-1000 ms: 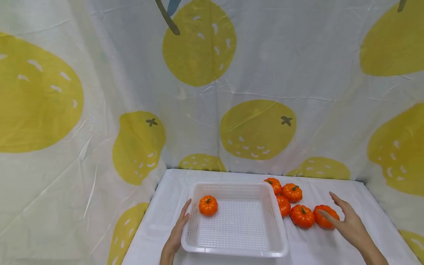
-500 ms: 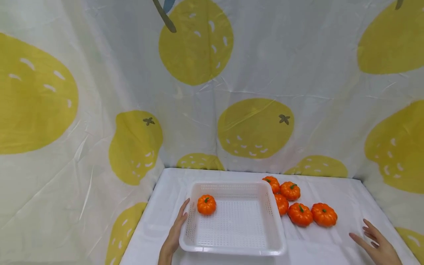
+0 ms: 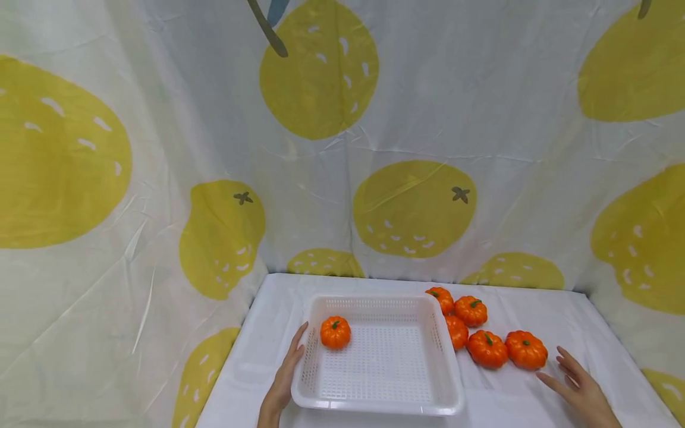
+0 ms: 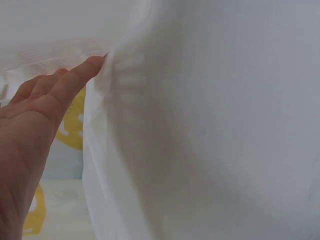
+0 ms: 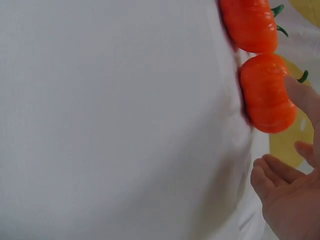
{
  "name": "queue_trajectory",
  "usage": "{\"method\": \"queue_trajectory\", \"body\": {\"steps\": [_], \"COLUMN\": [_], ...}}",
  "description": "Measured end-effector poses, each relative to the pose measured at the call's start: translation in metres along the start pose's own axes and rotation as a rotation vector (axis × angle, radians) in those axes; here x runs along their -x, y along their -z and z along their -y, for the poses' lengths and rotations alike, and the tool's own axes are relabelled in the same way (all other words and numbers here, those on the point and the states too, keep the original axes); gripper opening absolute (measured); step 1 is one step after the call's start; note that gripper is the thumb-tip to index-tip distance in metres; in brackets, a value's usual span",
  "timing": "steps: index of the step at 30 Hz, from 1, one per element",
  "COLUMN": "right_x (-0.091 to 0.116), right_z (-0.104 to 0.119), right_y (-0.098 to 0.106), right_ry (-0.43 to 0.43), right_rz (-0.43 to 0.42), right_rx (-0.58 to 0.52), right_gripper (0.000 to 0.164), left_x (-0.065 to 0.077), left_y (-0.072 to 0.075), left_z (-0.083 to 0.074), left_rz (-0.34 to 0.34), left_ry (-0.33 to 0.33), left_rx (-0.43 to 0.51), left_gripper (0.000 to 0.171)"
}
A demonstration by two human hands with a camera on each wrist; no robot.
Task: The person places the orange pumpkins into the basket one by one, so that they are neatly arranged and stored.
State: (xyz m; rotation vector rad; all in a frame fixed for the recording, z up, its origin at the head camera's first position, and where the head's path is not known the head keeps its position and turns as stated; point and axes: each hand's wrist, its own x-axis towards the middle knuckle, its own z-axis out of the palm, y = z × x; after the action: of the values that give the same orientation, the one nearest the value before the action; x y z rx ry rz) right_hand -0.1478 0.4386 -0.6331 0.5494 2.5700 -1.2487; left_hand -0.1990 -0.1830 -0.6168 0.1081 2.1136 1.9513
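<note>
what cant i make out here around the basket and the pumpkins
Head view: the left sides of two pumpkins, hidden by the basket.
Left wrist view: part of the left hand, cut off by the left edge.
Right wrist view: part of the upper pumpkin, cut off by the top edge; whether the right hand touches the lower pumpkin, as a finger overlaps it.

Lower right in the frame, pumpkins are showing orange with green stems; another pumpkin, lower centre, is matching them in a white basket. The tabletop is looking white. Above, the pale curtain is bearing yellow lemons with white flecks.
</note>
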Motion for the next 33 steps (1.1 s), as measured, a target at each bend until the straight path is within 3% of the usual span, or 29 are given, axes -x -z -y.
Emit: {"method": "queue_trajectory", "body": {"steps": [7, 28, 33], "right_x": [-0.003, -0.019, -0.017], "right_z": [0.004, 0.016, 0.014], "right_y": [-0.006, -0.021, -0.023], "right_ry": [0.094, 0.065, 0.096], "right_rz": [-0.061, -0.071, -0.133], "right_rx": [0.028, -0.107, -0.087], "right_gripper": [0.104, 0.108, 0.102], "left_x": [-0.002, 0.001, 0.001], "left_y": [0.000, 0.000, 0.000], "left_z": [0.002, -0.001, -0.002], "left_rz": [0.019, -0.009, -0.004], "left_ry": [-0.003, -0.010, -0.016], "left_rx": [0.013, 0.005, 0.022], "left_gripper": [0.047, 0.048, 0.048]}}
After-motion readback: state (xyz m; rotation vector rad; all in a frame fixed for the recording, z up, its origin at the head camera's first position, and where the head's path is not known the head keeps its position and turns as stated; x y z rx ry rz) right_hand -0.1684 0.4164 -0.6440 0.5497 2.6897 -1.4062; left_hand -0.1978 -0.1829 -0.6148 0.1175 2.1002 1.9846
